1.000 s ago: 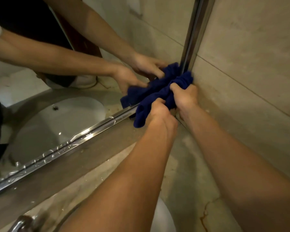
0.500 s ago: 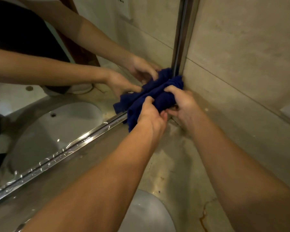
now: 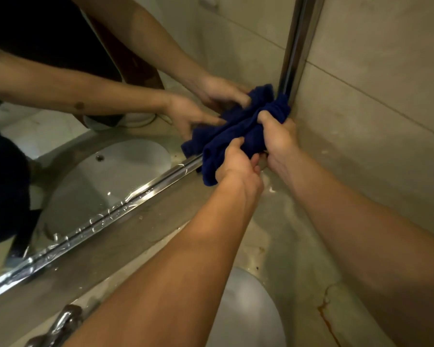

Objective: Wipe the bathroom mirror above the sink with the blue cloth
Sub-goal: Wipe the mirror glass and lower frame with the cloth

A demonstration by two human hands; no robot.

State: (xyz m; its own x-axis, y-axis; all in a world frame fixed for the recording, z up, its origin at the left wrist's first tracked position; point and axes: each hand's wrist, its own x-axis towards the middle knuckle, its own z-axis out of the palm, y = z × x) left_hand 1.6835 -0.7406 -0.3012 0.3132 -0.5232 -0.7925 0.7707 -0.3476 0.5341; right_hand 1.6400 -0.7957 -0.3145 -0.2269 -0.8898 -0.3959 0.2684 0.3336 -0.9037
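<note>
Both hands bunch a dark blue terry cloth (image 3: 238,136) into the far right corner of the chrome-framed wall mirror (image 3: 90,186), where its bottom rail meets the upright rail (image 3: 295,46). The left hand (image 3: 236,164) has its fingers curled shut on the cloth's near lower fold; the right hand (image 3: 277,139) has its fingers closed over the upper bunch, just beside the beige tiled wall (image 3: 373,96). Nearer, the white oval sink basin (image 3: 248,311) sits in the stained beige stone counter (image 3: 286,221), with a chrome tap (image 3: 60,324) at the near left.
</note>
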